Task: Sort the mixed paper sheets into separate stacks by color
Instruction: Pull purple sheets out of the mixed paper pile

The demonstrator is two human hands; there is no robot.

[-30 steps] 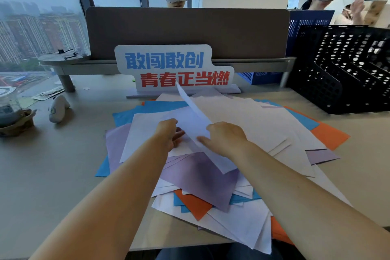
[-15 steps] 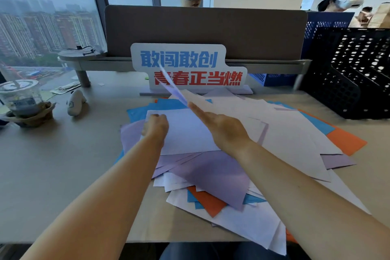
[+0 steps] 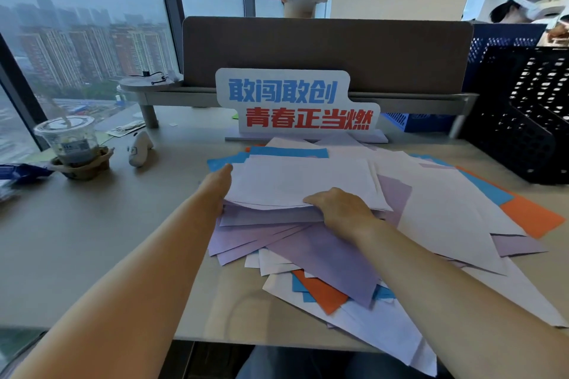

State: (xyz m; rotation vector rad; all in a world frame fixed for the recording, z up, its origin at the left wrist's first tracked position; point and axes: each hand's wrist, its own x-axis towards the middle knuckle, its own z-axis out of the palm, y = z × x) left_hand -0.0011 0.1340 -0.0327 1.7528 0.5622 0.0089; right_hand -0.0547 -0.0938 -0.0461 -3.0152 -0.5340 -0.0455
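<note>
A loose pile of mixed paper sheets covers the desk: white, purple (image 3: 323,252), blue (image 3: 286,151) and orange (image 3: 535,218). On top lies a small stack of white sheets (image 3: 301,181). My left hand (image 3: 220,183) holds this stack at its left edge, fingers hidden beneath the paper. At the stack's front edge my right hand (image 3: 341,206) grips it, fingertips tucked under the sheets. More orange and blue sheets (image 3: 320,289) poke out near the desk's front edge.
A drink cup (image 3: 69,140) in a holder and a small white device (image 3: 140,148) stand at the left. A sign with Chinese characters (image 3: 297,104) stands behind the pile, a black mesh file rack (image 3: 523,114) at the right. Two people with headsets sit beyond the divider.
The white sheet my right hand held raised has come down flat onto the white stack. Both hands now hold that stack at its edges. The camera has shifted left.
</note>
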